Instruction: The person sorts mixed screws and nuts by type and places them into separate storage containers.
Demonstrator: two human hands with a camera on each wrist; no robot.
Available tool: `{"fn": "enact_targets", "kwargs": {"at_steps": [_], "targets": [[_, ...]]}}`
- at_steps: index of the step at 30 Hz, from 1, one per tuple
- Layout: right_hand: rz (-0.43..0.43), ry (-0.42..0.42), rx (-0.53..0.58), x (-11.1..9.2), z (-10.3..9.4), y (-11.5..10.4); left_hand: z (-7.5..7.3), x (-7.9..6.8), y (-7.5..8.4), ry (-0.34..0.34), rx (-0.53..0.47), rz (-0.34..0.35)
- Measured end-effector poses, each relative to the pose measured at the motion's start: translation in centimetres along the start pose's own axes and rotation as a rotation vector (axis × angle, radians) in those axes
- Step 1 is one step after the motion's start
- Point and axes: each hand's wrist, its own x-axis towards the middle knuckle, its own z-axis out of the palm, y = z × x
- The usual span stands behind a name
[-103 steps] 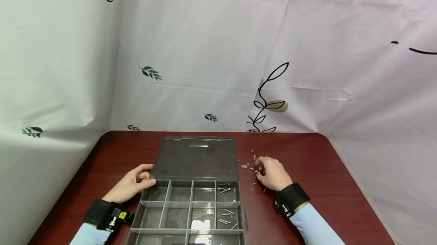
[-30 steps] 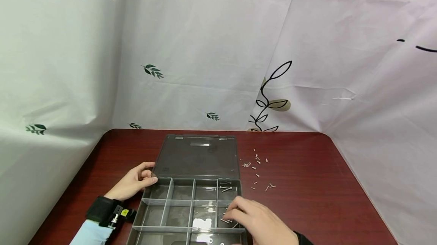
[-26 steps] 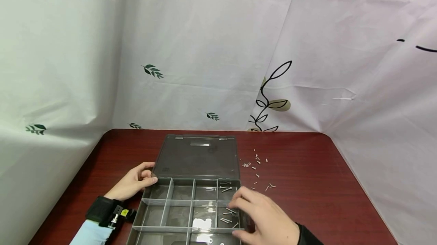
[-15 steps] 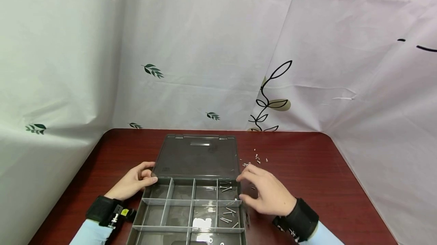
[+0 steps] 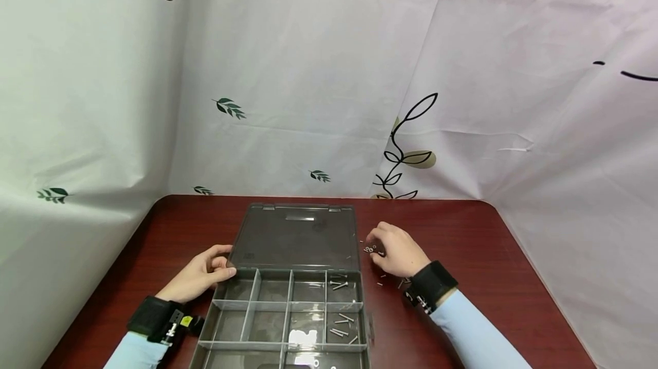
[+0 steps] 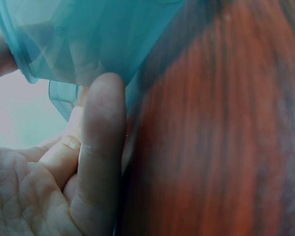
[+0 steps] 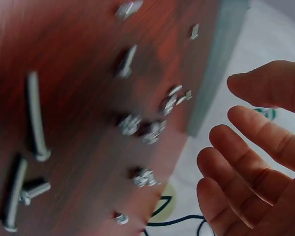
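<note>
A grey translucent compartment box [image 5: 264, 326] lies with its lid [image 5: 300, 237] folded back. My left hand [image 5: 192, 279] grips its left edge near the hinge; in the left wrist view the thumb [image 6: 103, 132] presses on the plastic wall [image 6: 93, 44]. Over the table to the right of the lid, my right hand [image 5: 400, 252] hovers beside small rings, likely nuts [image 5: 370, 249]. In the right wrist view its fingers [image 7: 250, 172] are spread apart from the thumb, holding nothing. Loose screws [image 7: 37, 118] lie on the wood there, long and short.
Several screws [image 5: 339, 332] lie in the box's right-hand compartments. The dark red table [image 5: 462, 243] ends at a rounded far edge, with a white patterned cloth [image 5: 308, 72] behind it. More small screws [image 7: 130, 124] are scattered around the right hand.
My right hand was over the right compartments a second ago, then moved away and to the right, over the scattered hardware. My left hand keeps its place on the box.
</note>
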Motion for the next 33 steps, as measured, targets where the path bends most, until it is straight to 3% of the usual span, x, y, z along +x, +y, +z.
{"fn": "enact_targets", "kwargs": {"at_steps": [5,12,26,33], "targets": [[0.075,-0.077,-0.041,1.0,0.7,0.8,0.0,0.0,0.0,0.003,0.007,-0.001],[0.106,-0.126,-0.073,1.7,1.4,1.4,0.0,0.0,0.0,0.002,-0.003,-0.008],[0.18,-0.115,-0.031,1.9,1.9,1.9,0.0,0.0,0.0,0.008,0.016,0.015],[0.131,-0.058,-0.042,1.7,1.9,2.0,0.0,0.0,0.0,0.007,0.015,0.002]]}}
